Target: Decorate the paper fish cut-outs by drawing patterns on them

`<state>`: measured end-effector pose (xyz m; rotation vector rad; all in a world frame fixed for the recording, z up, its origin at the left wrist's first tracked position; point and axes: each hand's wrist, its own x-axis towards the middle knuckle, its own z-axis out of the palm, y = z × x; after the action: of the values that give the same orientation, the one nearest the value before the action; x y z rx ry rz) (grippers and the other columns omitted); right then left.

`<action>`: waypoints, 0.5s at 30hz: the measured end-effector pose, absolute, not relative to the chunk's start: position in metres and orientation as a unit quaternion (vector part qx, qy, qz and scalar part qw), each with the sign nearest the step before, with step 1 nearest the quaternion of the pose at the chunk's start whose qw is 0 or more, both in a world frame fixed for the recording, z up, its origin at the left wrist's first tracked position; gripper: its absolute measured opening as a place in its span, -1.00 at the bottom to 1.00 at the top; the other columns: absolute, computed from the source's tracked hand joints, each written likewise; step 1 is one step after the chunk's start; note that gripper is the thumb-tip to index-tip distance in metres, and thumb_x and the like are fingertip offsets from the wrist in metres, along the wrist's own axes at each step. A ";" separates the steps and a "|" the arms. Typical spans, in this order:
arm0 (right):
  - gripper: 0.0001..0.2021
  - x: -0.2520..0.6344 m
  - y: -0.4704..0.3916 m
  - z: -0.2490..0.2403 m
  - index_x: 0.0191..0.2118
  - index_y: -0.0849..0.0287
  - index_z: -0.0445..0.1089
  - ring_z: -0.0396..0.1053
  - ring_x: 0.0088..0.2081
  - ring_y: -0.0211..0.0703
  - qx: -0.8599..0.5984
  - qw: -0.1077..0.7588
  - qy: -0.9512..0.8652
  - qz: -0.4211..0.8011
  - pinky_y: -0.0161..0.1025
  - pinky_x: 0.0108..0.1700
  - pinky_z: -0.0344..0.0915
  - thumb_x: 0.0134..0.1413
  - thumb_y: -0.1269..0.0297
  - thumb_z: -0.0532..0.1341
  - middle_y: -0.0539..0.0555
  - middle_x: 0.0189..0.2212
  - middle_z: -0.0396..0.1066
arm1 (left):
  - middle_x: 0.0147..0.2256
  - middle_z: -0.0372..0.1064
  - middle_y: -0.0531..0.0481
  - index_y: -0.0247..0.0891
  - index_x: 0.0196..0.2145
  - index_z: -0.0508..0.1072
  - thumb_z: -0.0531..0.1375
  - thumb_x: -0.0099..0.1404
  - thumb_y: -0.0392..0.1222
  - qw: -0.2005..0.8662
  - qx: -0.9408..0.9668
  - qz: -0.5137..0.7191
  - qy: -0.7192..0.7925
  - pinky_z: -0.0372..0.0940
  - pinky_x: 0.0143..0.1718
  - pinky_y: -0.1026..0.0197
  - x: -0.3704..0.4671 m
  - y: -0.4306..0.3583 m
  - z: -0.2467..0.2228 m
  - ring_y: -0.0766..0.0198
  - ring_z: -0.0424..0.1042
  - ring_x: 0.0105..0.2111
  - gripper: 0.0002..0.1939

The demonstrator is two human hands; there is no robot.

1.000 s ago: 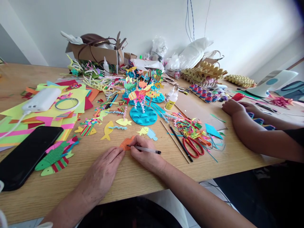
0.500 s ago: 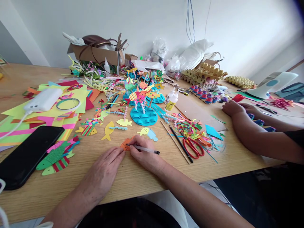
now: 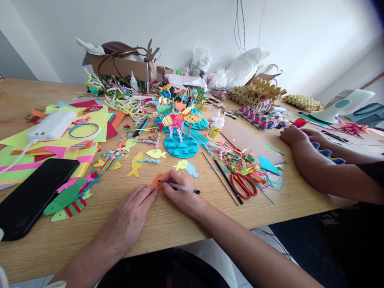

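Observation:
A small orange paper cut-out [image 3: 158, 181] with dark marks lies on the table, partly covered by both hands. My left hand [image 3: 132, 208] rests flat beside it, its outstretched fingertips touching the lower edge. In my right hand [image 3: 181, 196] is a pen [image 3: 185, 188] with a clear barrel and dark end cap, pinched with its tip on the orange paper. Just beyond lie a yellow paper fish [image 3: 136, 164] with a twisted blue strip and a yellow and blue fish pair [image 3: 186, 167].
At right lie red-handled scissors [image 3: 243, 185], a black pencil [image 3: 228, 182], a wooden stick [image 3: 220, 179] and paper scraps. Blue bases [image 3: 181, 145] carry paper fish behind. A phone [image 3: 36, 196] and coloured paper sit left. Another person's forearm [image 3: 315, 164] rests on the table at right.
The whole view has shifted very slightly. Both hands keep their places on the orange paper, with the pen tip still against it.

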<state>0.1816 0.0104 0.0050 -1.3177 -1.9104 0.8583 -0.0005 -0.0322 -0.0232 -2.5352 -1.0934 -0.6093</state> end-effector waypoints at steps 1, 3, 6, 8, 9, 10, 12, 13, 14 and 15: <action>-0.91 0.182 0.010 0.005 -0.46 0.17 0.30 0.22 -0.55 -0.33 -0.502 0.329 -0.730 0.328 -0.38 -0.45 0.12 -0.07 0.49 0.12 -0.07 -0.57 0.32 | -0.08 0.41 -0.17 -0.40 -0.03 0.39 -0.21 0.36 -0.40 0.155 -0.885 -0.215 -0.382 0.37 -0.06 0.15 -0.001 -0.032 -0.023 0.17 0.40 -0.07 -0.56; -0.91 0.182 0.010 0.005 -0.48 0.17 0.28 0.21 -0.55 -0.33 -0.501 0.330 -0.731 0.327 -0.38 -0.45 0.12 -0.09 0.49 0.13 -0.08 -0.58 0.30 | -0.08 0.41 -0.16 -0.39 -0.03 0.39 -0.21 0.36 -0.40 0.150 -0.886 -0.215 -0.383 0.36 -0.05 0.15 -0.001 -0.032 -0.023 0.17 0.40 -0.07 -0.56; -0.91 0.182 0.009 0.005 -0.49 0.17 0.27 0.20 -0.55 -0.33 -0.501 0.330 -0.728 0.332 -0.38 -0.46 0.11 -0.10 0.49 0.12 -0.08 -0.59 0.28 | -0.07 0.41 -0.16 -0.38 -0.02 0.39 -0.20 0.35 -0.40 0.141 -0.887 -0.214 -0.384 0.36 -0.04 0.14 -0.001 -0.032 -0.025 0.17 0.40 -0.07 -0.56; -0.92 0.183 0.008 0.005 -0.48 0.17 0.27 0.20 -0.55 -0.33 -0.502 0.341 -0.717 0.342 -0.38 -0.46 0.11 -0.10 0.49 0.11 -0.08 -0.59 0.28 | -0.07 0.41 -0.16 -0.38 -0.02 0.39 -0.20 0.35 -0.40 0.138 -0.888 -0.215 -0.384 0.36 -0.04 0.14 -0.001 -0.032 -0.026 0.17 0.40 -0.07 -0.56; -0.92 0.184 0.008 0.005 -0.47 0.17 0.28 0.21 -0.55 -0.33 -0.503 0.349 -0.709 0.350 -0.38 -0.47 0.12 -0.09 0.49 0.11 -0.08 -0.59 0.28 | -0.07 0.41 -0.16 -0.38 -0.02 0.39 -0.20 0.35 -0.40 0.137 -0.887 -0.216 -0.384 0.36 -0.04 0.14 -0.001 -0.032 -0.026 0.17 0.40 -0.07 -0.56; -0.92 0.185 0.009 0.006 -0.46 0.17 0.28 0.22 -0.55 -0.32 -0.502 0.356 -0.701 0.359 -0.38 -0.47 0.12 -0.09 0.48 0.10 -0.08 -0.59 0.28 | -0.07 0.41 -0.15 -0.37 -0.02 0.39 -0.20 0.35 -0.40 0.137 -0.887 -0.216 -0.385 0.36 -0.04 0.14 -0.001 -0.031 -0.026 0.17 0.40 -0.07 -0.56; -0.93 0.186 0.010 0.010 -0.46 0.17 0.28 0.22 -0.56 -0.32 -0.499 0.363 -0.690 0.380 -0.38 -0.49 0.13 -0.09 0.46 0.10 -0.08 -0.60 0.29 | -0.07 0.40 -0.14 -0.36 -0.02 0.39 -0.20 0.35 -0.41 0.135 -0.886 -0.214 -0.388 0.35 -0.03 0.14 -0.001 -0.032 -0.026 0.18 0.39 -0.06 -0.56; -0.93 0.187 0.011 0.013 -0.46 0.17 0.27 0.22 -0.56 -0.33 -0.495 0.360 -0.688 0.389 -0.39 -0.50 0.13 -0.09 0.46 0.10 -0.09 -0.61 0.29 | -0.06 0.40 -0.14 -0.36 -0.02 0.39 -0.19 0.35 -0.41 0.134 -0.886 -0.213 -0.389 0.35 -0.03 0.14 -0.002 -0.032 -0.026 0.17 0.39 -0.06 -0.56; -0.93 0.188 0.013 0.016 -0.47 0.17 0.27 0.21 -0.57 -0.33 -0.493 0.356 -0.688 0.396 -0.40 -0.51 0.12 -0.11 0.47 0.11 -0.10 -0.62 0.28 | -0.06 0.40 -0.14 -0.36 -0.02 0.39 -0.19 0.35 -0.41 0.132 -0.887 -0.211 -0.390 0.35 -0.04 0.14 -0.002 -0.032 -0.025 0.17 0.39 -0.05 -0.57; -0.92 0.188 0.015 0.020 -0.48 0.17 0.27 0.20 -0.58 -0.35 -0.488 0.349 -0.692 0.400 -0.40 -0.52 0.11 -0.13 0.48 0.11 -0.11 -0.63 0.27 | -0.05 0.40 -0.15 -0.36 -0.02 0.38 -0.19 0.34 -0.40 0.128 -0.887 -0.209 -0.391 0.35 -0.03 0.14 -0.002 -0.032 -0.025 0.17 0.38 -0.05 -0.57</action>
<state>0.1879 0.0149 0.0197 -1.2650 -1.7941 1.0378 -0.0020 -0.0321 -0.0250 -2.5821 -1.1364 -0.6069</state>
